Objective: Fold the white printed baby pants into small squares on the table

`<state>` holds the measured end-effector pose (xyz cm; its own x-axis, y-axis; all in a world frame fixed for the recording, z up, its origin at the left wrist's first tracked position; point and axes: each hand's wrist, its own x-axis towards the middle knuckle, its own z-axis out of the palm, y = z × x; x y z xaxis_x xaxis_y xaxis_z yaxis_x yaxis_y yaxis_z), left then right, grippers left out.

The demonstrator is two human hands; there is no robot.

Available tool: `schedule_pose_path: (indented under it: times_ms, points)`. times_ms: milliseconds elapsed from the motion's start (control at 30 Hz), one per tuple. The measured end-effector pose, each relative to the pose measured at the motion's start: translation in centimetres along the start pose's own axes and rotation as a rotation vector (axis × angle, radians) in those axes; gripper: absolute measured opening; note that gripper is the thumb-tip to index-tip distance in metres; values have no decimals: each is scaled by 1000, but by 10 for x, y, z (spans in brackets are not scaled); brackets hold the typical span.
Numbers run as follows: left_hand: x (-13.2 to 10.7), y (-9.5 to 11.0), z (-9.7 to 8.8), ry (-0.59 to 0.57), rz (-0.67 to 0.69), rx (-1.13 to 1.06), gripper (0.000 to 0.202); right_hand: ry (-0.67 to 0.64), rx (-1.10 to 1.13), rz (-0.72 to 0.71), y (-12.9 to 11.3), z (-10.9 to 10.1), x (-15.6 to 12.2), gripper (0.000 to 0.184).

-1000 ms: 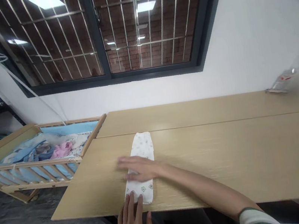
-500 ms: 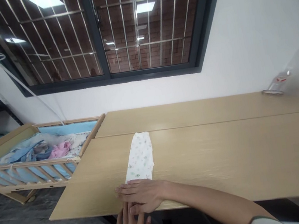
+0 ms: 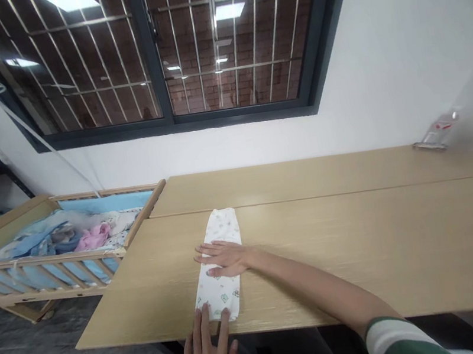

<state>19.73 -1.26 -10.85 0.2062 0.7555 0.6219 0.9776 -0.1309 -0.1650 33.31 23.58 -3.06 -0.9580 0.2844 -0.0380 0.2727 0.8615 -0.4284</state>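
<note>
A folded white cloth garment (image 3: 218, 290) with small printed figures lies flat as a long narrow strip on the wooden table (image 3: 341, 244). Across its middle rests my right hand (image 3: 225, 258), palm down with the fingers stretched out to the left. At the strip's near end, by the table's front edge, my left hand (image 3: 210, 349) has its fingers spread, with the fingertips touching the cloth. The exact kind of garment cannot be made out in this folded shape. Neither hand grips anything.
Left of the table stands a wooden crib (image 3: 46, 255) with a light blue lining, holding blue, white and pink cloths (image 3: 93, 237). A clear plastic item (image 3: 436, 133) sits at the far right corner. Behind is a wall with a barred window (image 3: 164, 62).
My right hand has moved away from me along the cloth, from its near end to its middle, uncovering the near part. My left hand stays at the near edge.
</note>
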Motion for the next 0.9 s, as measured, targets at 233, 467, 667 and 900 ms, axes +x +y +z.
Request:
schedule_pose_path:
  times_ms: [233,467,667,900]
  points:
    - [-1,1,2,23,-3,13,61,50,-71,165,59,-17,19,71]
    - [-2,1,0,14,7,16,59,101,-138,267,106,-34,30,76]
    - [-2,0,1,0,17,13,61,115,-167,306,132,-39,37,75]
    - [2,5,-8,-28,-26,-41,58,147,-262,266,127,-43,45,62]
